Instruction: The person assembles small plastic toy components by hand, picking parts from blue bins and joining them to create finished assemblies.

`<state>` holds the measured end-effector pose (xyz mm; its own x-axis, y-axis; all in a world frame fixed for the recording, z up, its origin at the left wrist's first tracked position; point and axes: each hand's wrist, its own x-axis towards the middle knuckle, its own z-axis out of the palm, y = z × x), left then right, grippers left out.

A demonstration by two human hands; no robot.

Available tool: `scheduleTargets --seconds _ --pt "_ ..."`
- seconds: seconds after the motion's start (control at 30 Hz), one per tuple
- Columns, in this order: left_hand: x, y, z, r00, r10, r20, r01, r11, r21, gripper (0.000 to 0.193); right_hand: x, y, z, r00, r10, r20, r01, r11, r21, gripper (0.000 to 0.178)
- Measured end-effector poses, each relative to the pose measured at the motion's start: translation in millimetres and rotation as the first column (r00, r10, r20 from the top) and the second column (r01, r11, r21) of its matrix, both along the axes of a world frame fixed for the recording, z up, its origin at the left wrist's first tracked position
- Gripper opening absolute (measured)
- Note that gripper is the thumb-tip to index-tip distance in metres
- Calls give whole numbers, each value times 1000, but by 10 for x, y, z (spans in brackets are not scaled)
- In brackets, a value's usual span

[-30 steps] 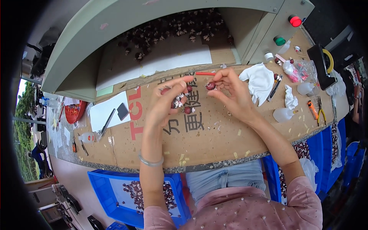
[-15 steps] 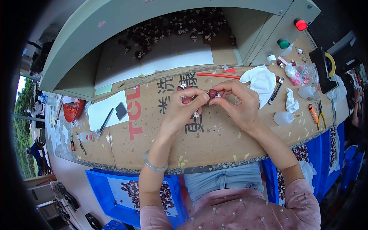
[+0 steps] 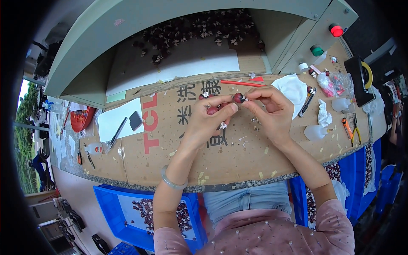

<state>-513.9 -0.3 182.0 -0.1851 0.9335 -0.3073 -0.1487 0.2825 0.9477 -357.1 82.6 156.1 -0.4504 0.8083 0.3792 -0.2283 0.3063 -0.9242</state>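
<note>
Over the cardboard-covered bench, my left hand [image 3: 203, 121] is closed round several small dark red balls [image 3: 211, 110] with white, flower-like tufts; one tuft pokes out below the fingers. Between the fingertips of my two hands is another glossy dark red ball [image 3: 239, 97]. My right hand [image 3: 274, 117] pinches this ball at its right side, thumb and forefinger together, the other fingers curled. The left forefinger and thumb tips meet its left side. Fingers partly hide the balls in the left palm.
A grey hooded box [image 3: 272, 46] with many such balls inside stands beyond my hands. At the right lie a white cloth [image 3: 293, 91], squeeze bottles [image 3: 315, 132], an orange cutter [image 3: 347, 127] and pliers [image 3: 357, 132]. A blue crate [image 3: 108, 208] of balls sits below the bench's left front.
Both hands have shifted slightly away from me, and the pinched ball has come up with them. It shows more of its round red side now. The grip of the left hand looks the same.
</note>
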Motion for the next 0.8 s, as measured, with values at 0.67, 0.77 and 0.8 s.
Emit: scheduleTargets --seconds 0.67,0.77,0.8 --pt "-310 -337 460 964 194 -183 -171 977 130 25 -121 -44 45 999 -30 33 21 966 258 28" --pt "-328 -1075 893 749 509 -424 -466 860 210 25 79 116 -8 915 -33 401 -106 942 320 31" --pt "-393 -1502 886 662 560 -498 -510 824 249 25 43 64 -12 920 -7 392 -124 944 307 31"
